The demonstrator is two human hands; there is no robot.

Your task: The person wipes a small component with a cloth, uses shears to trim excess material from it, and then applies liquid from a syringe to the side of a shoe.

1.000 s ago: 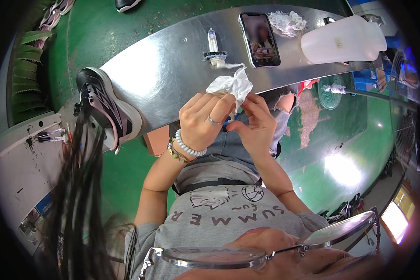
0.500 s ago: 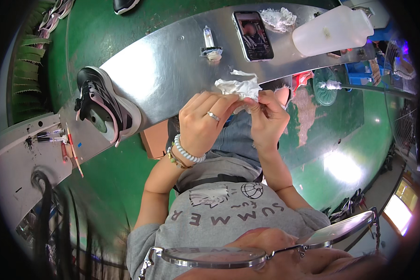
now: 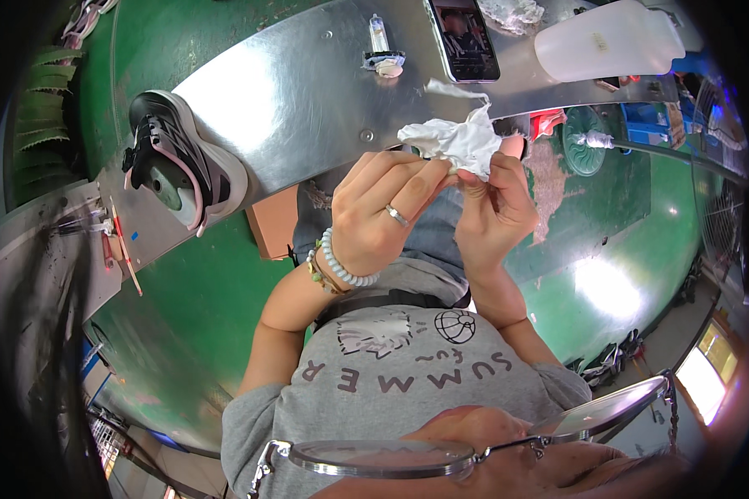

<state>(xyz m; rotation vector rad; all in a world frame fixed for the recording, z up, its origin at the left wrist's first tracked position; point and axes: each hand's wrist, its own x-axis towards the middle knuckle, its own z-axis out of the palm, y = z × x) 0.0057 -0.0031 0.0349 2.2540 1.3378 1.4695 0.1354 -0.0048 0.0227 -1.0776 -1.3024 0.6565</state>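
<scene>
Between my two hands, just over the near edge of the metal bench, is a crumpled white cloth [image 3: 462, 141] with a thin strip trailing off its far side. My left hand [image 3: 391, 204], wearing a ring, pinches its near left part. On the right, my right hand [image 3: 498, 204] grips the same cloth with thumb and fingers close to the left fingertips. Whatever lies inside the folds is hidden. A black, grey and pink sneaker [image 3: 183, 162] rests at the bench's left end, away from both hands.
Farther back on the metal bench [image 3: 308, 91] are a small clear tube on a dark base [image 3: 381, 48], a phone [image 3: 464, 41], crumpled clear plastic [image 3: 512, 12] and a white plastic bottle [image 3: 607, 41]. Brushes [image 3: 125, 241] lie at the left; a cardboard box [image 3: 273, 223] sits below the bench.
The cloth looks more spread out above my fingers, its strip hanging farther out. Both hands still hold it. The whole view has shifted slightly, with bench items higher in the picture.
</scene>
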